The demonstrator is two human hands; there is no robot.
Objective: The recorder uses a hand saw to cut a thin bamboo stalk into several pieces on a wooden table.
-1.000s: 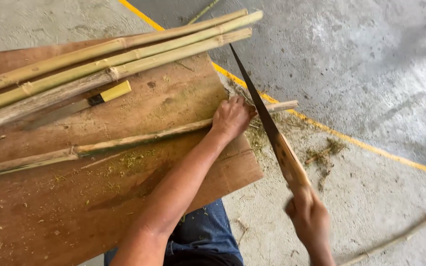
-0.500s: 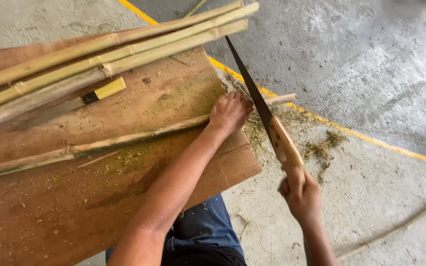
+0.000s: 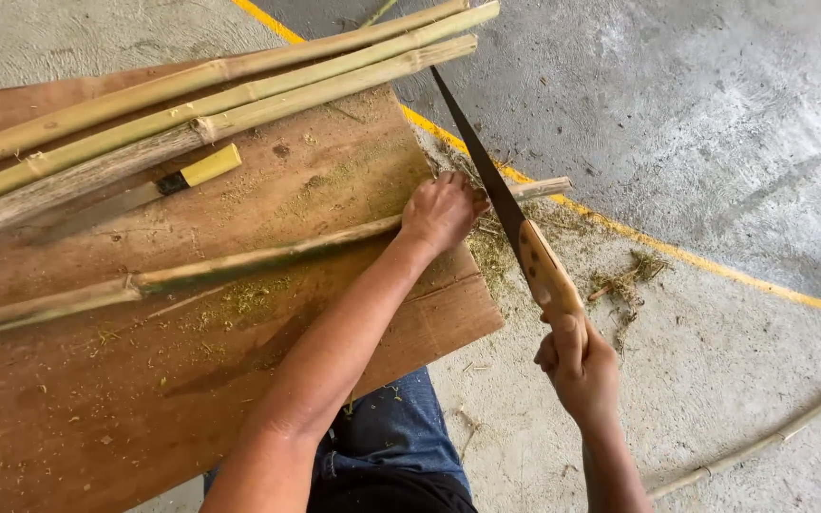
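On the wooden board point(image 3: 144, 418), three bamboo poles point(image 3: 239, 81) lie beyond my bamboo stalk point(image 3: 258, 258). My left hand point(image 3: 441, 211) presses it near the edge; my right hand point(image 3: 577, 366) clenches the handsaw point(image 3: 501, 204) across it. A yellow-handled knife point(image 3: 159, 185) lies between.

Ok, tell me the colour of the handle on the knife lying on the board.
Yellow, with a dark band by the blade; the knife handle shows best in the head view.

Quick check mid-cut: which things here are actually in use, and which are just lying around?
In use: left hand pinning bamboo pole on wooden board; right hand gripping handsaw.

Lying about: stacked bamboo poles, yellow-handled knife, thin stick on floor.
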